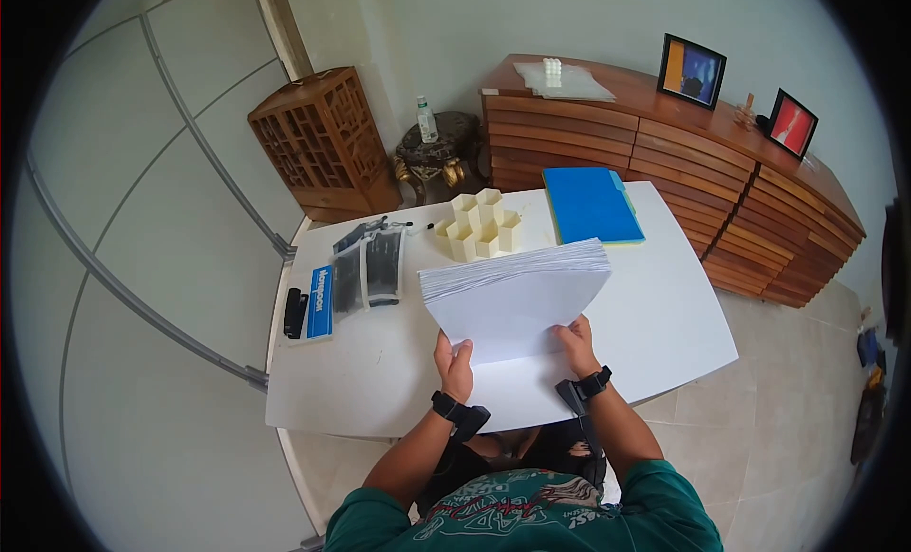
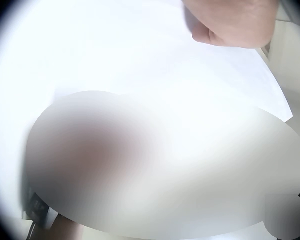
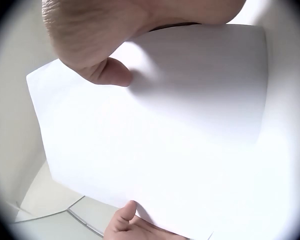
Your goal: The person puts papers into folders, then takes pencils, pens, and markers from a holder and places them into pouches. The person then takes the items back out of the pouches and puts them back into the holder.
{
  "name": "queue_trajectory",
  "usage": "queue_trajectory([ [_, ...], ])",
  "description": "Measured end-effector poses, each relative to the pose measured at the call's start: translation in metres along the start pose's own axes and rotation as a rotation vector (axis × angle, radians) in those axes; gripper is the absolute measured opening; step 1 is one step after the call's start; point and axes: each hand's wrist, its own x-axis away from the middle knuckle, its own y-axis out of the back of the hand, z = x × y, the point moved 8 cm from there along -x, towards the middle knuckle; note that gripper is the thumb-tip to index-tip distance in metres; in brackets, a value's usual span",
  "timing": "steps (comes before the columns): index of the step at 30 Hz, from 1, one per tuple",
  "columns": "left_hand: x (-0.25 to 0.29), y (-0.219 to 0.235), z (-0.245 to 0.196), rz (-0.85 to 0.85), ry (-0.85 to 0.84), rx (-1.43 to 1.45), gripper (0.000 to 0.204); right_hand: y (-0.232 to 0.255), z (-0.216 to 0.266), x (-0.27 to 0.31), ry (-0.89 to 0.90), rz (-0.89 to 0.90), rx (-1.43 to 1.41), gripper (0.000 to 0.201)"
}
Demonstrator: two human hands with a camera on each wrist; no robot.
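Both hands grip a thick stack of white paper (image 1: 517,305), held up over the near part of the white table (image 1: 664,296). Its top edge fans out into many loose sheet edges. My left hand (image 1: 455,367) holds the lower left side, thumb on the near face. On the lower right side, my right hand (image 1: 577,348) pinches the stack the same way, its thumb (image 3: 115,73) pressed on the paper in the right wrist view. The fingers behind the stack are mostly hidden. Much of the left wrist view is blurred.
Behind the stack stand a cream hexagonal organizer (image 1: 465,241) and a blue folder (image 1: 590,205). On the left lie a blue notebook box (image 1: 321,300), a black stapler (image 1: 295,313) and dark pouches (image 1: 368,272). A wooden sideboard (image 1: 569,134) stands beyond the table.
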Motion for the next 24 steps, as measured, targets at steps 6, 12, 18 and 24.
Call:
queue_trajectory([
  [6,-0.009,-0.005,-0.022,-0.001,-0.028,0.039,0.053,-0.005,0.027,-0.004,0.069,-0.031,0.034,0.037],
  [12,-0.043,-0.029,-0.103,-0.008,-0.173,0.082,0.049,-0.026,0.118,-0.027,0.258,-0.084,0.105,0.043],
  [18,-0.067,-0.045,-0.15,0.041,-0.167,0.025,0.045,-0.043,0.181,-0.046,0.291,-0.035,0.108,0.044],
  [24,-0.054,-0.042,-0.128,0.006,-0.179,0.037,0.049,-0.042,0.161,-0.036,0.311,-0.085,0.057,0.053],
])
